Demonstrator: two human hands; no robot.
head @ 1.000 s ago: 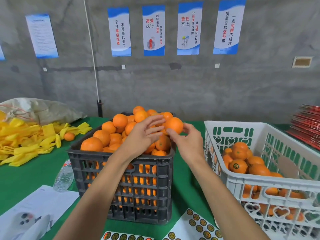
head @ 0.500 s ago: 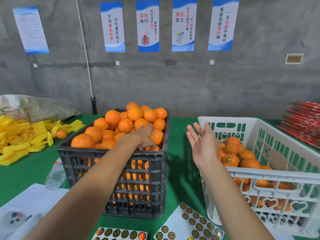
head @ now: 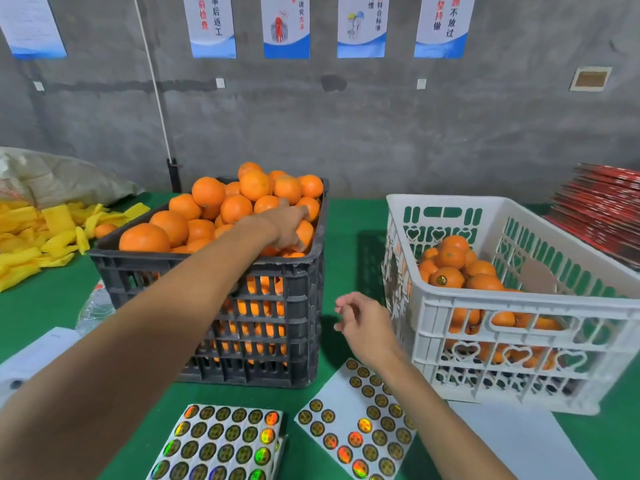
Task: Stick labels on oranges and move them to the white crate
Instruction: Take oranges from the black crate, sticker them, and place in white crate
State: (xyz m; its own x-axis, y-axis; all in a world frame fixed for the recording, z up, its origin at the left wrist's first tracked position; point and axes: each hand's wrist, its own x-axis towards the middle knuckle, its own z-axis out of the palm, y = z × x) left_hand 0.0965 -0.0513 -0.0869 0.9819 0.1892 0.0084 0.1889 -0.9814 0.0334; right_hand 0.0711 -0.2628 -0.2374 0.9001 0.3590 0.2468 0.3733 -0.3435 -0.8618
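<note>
A black crate (head: 277, 271) heaped with oranges (head: 235, 207) stands at the centre. My left hand (head: 289, 225) reaches into its right side and curls round an orange (head: 306, 233) there. The white crate (head: 519, 306) at the right holds several oranges (head: 450, 256), one with a round label showing. My right hand (head: 363, 320) hovers between the two crates, fingers loosely curled, holding nothing, above a sheet of round labels (head: 363, 420). A second label sheet (head: 221, 441) lies at the front.
Yellow foam nets (head: 41, 233) and one loose orange (head: 104, 230) lie at the left on the green table. A plastic bottle (head: 95, 306) and white paper (head: 38, 355) sit left of the black crate. Red cartons (head: 602, 206) are stacked at the far right.
My right hand has come down from beside the white crate to just above the label sheet. My left hand stays in the black crate on an orange. The view has tilted downward.
</note>
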